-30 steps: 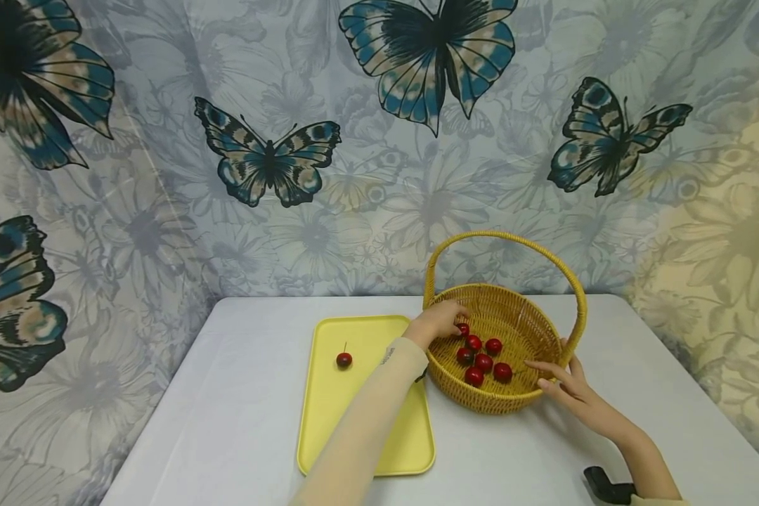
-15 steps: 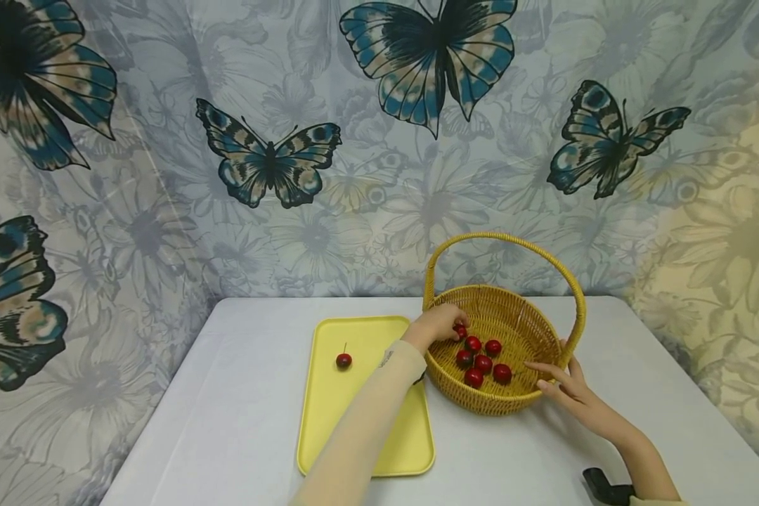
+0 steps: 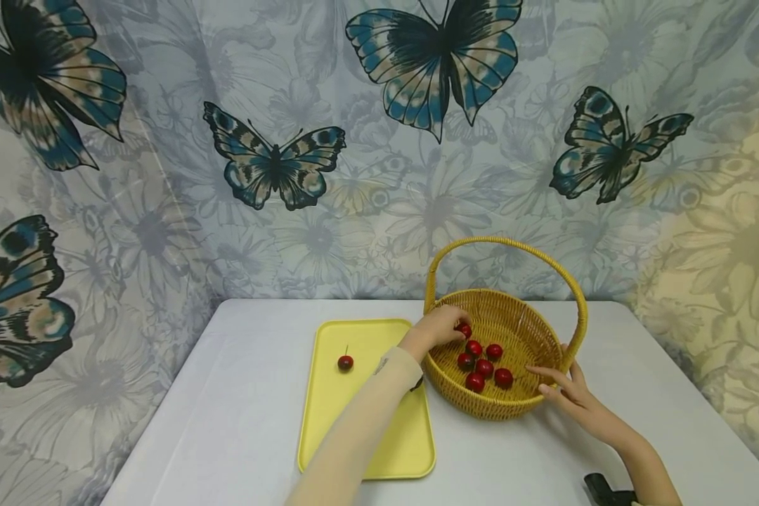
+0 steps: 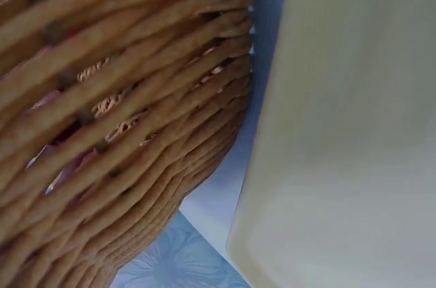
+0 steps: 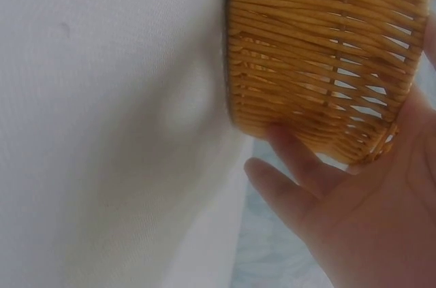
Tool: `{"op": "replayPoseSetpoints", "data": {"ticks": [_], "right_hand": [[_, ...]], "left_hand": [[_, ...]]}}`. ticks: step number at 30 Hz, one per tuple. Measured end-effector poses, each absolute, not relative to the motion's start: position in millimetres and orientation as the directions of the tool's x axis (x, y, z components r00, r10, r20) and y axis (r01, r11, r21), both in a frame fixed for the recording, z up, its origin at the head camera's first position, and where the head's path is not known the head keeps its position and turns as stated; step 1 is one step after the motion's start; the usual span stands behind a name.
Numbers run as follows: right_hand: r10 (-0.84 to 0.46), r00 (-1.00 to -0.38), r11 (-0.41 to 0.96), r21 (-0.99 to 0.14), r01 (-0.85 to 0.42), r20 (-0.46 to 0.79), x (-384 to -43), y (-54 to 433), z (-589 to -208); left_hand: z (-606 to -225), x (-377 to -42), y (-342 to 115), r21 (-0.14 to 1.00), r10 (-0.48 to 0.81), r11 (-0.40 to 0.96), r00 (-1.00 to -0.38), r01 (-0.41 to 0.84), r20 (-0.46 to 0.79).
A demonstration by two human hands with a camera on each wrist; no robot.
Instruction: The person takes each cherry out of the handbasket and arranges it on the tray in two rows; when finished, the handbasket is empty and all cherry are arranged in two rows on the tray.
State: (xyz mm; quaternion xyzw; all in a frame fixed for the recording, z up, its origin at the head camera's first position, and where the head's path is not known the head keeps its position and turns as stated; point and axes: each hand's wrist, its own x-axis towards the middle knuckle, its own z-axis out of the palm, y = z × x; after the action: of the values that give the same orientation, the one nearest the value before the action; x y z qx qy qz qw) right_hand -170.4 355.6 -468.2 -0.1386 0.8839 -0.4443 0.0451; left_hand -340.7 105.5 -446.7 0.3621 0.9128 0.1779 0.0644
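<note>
From my end, the L hand [image 3: 435, 330] had its fingers nearly closed, pinching one cherry [image 3: 464, 329] inside the basket [image 3: 525, 329], near its L rim. I counted 6 more cherries [image 3: 483, 368] in there, just R of those fingers and nearer the cam. The R hand [image 3: 578, 403] held the basket's opp. side, fingers spread abt. the rim, index over it. L of the L fingers, a yellow tray [image 3: 322, 414] w/ one stemmed cherry [image 3: 345, 363] sat on the surface [image 3: 500, 464].
</note>
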Motion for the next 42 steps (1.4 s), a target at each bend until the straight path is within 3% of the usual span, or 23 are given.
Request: {"op": "replayPoseSetpoints", "data": {"ticks": [6,14,23,42], "right_hand": [[-0.289,-0.956,0.562,-0.800,-0.210,0.048,-170,355,-467],[-0.290,-0.956,0.561,-0.804,-0.197,0.032,-171,355,-467],[-0.290,-0.956,0.560,-0.805,-0.198,0.033,-170,355,-467],[-0.289,-0.957,0.567,-0.798,-0.203,0.038,-169,354,-468]], "left_hand": [[-445,-334,104,0.372,0.679,0.660,-0.730,0.652,0.075],[-442,-324,102,0.482,0.689,0.583,-0.712,0.654,0.135],[-439,-316,93,0.588,0.646,0.516,-0.734,0.622,0.209],[-425,-281,72,0.726,0.617,0.424,-0.760,0.541,0.205]]}}
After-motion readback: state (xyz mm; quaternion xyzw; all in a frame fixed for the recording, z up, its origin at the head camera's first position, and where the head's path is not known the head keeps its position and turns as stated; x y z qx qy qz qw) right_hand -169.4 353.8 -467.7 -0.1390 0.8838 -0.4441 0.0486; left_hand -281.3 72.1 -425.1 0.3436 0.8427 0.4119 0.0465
